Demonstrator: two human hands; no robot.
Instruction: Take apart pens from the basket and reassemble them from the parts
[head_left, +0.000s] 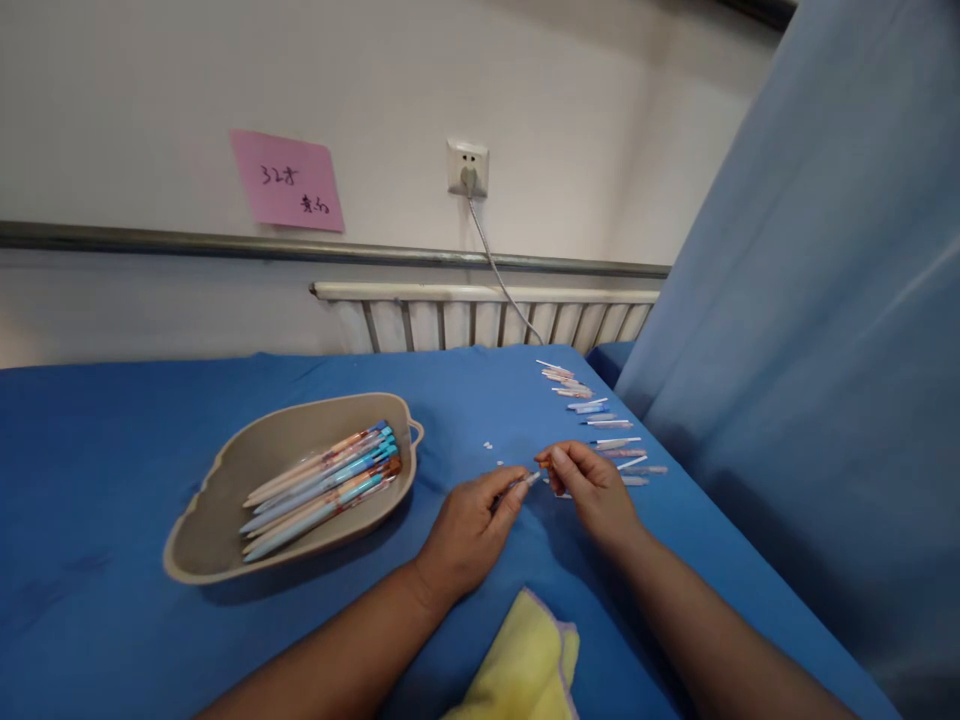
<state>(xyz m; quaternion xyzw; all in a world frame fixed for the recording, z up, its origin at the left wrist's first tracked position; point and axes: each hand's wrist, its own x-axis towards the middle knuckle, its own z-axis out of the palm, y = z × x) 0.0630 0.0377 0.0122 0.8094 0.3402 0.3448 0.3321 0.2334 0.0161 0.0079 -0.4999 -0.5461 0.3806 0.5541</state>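
Note:
Near the middle of the blue sheet, my left hand (466, 530) is closed in a pinch on a slim pen part, whose whitish end (533, 478) pokes out past the thumb. Just beside it, my right hand (592, 490) pinches a small orange-brown piece (542, 463), perhaps a pen piece; its exact kind is unclear. The two sets of fingertips are close together. Left of my hands, a beige basin (196, 530) holds several pens (322, 490) with blue and brown tops. Loose pen parts and white refills (615, 442) lie in small groups beyond my right hand.
Tiny white bits (488, 445) lie on the blue sheet (480, 390). A yellow cloth (525, 660) is at the front edge. Behind are a white bed rail (450, 293), a wall socket (467, 168) with a cord, and a pink note (287, 180). A blue curtain (810, 330) hangs at right.

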